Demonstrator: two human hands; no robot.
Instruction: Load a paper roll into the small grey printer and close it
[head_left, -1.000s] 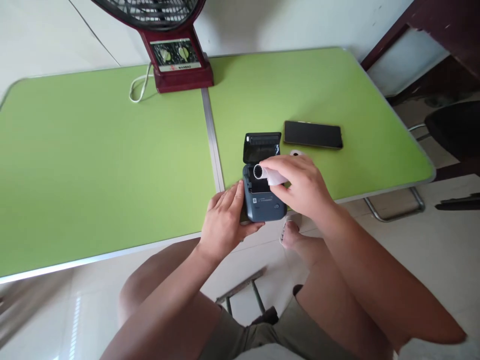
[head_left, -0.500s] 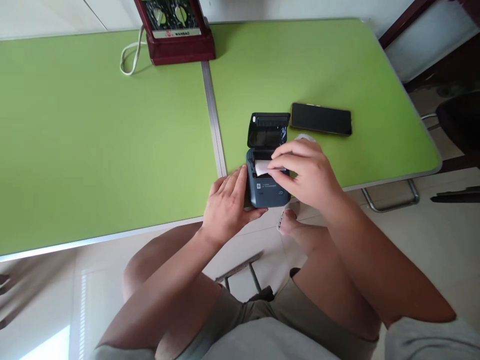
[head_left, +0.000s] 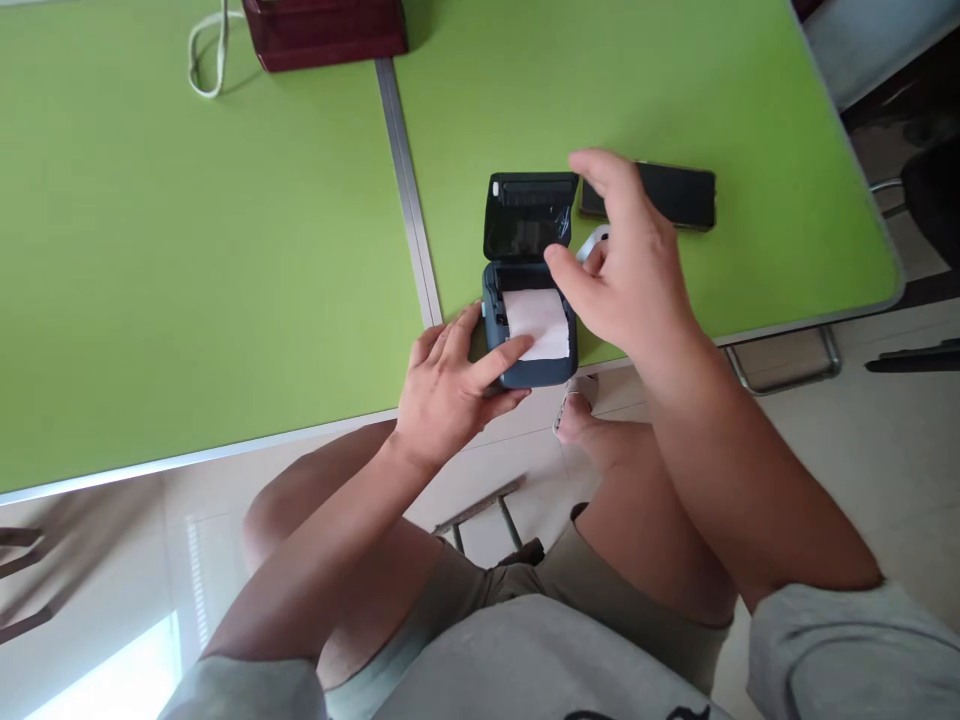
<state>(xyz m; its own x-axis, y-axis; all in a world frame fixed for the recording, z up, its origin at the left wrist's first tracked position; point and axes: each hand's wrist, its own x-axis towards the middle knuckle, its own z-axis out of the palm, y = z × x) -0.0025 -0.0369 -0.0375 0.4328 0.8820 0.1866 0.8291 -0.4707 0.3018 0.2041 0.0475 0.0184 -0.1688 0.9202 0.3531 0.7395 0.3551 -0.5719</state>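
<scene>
A small dark-blue portable label printer (head_left: 540, 374) sits at the table's front edge with its black lid (head_left: 531, 218) swung up. White label paper (head_left: 541, 318) comes out of its compartment and lies over the front face. My left hand (head_left: 450, 385) grips the printer's left side and front corner, one finger pressing on the paper. Above the printer's right side is my right hand (head_left: 630, 260), its thumb and fingers apart and nothing between them. Partly behind that hand lies a black phone (head_left: 679, 195), and beside it a small white item (head_left: 592, 243), mostly covered.
The green table (head_left: 225, 250) has a metal seam strip (head_left: 405, 180) left of the printer. A dark red device (head_left: 326, 32) with a white cord (head_left: 219, 55) stands at the back. Below the front edge are my legs and a metal stool frame (head_left: 487, 515).
My right hand has let go of the paper and risen up and to the right, fingers spreading. The paper now extends over the printer's front, with a left finger on it. The view has tilted downward.
</scene>
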